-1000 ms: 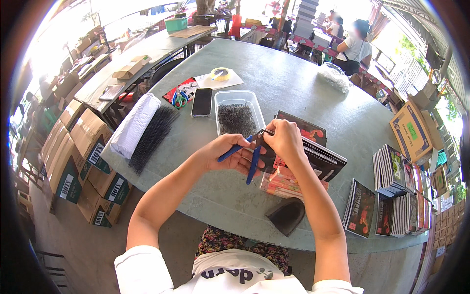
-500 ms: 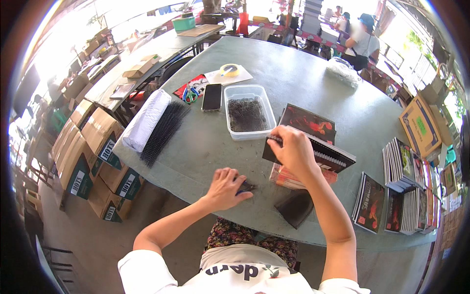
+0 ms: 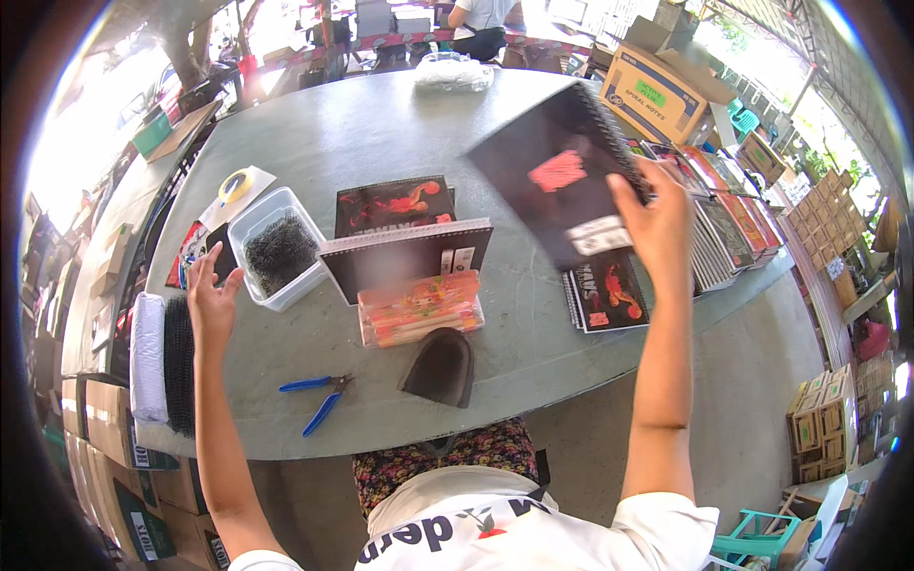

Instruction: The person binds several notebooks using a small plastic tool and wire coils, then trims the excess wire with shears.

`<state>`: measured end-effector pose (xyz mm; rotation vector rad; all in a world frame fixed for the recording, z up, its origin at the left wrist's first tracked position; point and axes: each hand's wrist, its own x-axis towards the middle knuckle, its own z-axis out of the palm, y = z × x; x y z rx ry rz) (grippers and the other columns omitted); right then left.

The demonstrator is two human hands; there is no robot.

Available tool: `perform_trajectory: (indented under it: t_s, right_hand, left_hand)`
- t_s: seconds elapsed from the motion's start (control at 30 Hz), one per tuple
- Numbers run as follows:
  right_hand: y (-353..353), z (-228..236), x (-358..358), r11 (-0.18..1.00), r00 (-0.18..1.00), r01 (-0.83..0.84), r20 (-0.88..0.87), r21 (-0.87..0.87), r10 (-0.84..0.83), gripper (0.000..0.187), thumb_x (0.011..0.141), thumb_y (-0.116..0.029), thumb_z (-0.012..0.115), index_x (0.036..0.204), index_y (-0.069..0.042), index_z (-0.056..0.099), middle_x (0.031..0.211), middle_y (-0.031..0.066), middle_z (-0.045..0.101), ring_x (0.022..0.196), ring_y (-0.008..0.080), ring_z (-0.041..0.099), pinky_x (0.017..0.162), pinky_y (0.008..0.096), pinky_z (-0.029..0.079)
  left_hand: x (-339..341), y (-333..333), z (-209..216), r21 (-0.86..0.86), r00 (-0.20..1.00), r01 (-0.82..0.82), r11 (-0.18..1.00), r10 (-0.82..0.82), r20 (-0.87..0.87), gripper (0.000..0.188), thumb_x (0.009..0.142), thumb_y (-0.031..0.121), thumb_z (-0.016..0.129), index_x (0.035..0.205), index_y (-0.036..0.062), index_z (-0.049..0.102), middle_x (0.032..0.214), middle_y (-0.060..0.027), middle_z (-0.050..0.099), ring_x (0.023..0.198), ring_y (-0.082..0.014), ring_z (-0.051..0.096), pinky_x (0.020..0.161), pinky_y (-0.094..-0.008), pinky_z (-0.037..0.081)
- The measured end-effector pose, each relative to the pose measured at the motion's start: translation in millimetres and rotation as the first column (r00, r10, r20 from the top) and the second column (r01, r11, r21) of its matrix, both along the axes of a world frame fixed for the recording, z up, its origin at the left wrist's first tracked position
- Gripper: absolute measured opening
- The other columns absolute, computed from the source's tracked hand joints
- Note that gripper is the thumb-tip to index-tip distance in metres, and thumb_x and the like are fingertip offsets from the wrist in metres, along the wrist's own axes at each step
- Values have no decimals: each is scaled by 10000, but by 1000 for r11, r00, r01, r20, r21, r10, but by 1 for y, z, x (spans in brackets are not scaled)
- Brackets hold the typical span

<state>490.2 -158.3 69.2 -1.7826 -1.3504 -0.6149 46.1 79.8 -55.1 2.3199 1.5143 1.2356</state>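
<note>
From the head camera, your right hand has its fingers clamped on a black spiral notebook, lifted above the grey table (tilted, cover toward you). Your left hand, fingers spread apart and empty, hovers just beside the clear tub; blue-handled pliers lie near the table's front edge.

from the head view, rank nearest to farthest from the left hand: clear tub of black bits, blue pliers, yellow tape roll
1. Clear tub, just right of the left hand.
2. Yellow tape roll, beyond the hand, farther up the table.
3. Blue pliers, near the table's front edge.
</note>
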Motion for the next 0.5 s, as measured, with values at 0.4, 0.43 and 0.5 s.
perform_trajectory:
  t_s: [0.4,0.43,0.5]
  right_hand:
    - [12,-188,52,817,922,-11,-322,-576,-215,291,862,-245,601,1062,-35,628,1008,198,618,968,352,596,801,425,486]
    - [22,-160,33,787,936,-29,-293,-617,-196,237,889,-248,567,1004,-63,662,1002,183,627,934,332,612,771,415,490]
    - [34,-106,-18,920,831,-332,-526,-210,180,180,891,-197,582,950,-49,665,928,158,653,808,263,647,717,343,504]
  left_hand:
    - [-197,-82,-92,-277,707,-586,762,313,-635,292,803,250,659,814,-28,569,811,-231,600,787,-418,584,707,-479,445]
    - [-195,-94,-101,-200,656,-643,739,396,-643,241,801,191,666,831,-28,568,842,-242,607,812,-422,592,723,-480,452]
    - [-216,-96,-115,-207,748,-588,782,428,-507,190,792,122,668,853,-18,555,821,-219,595,797,-414,580,719,-470,449]
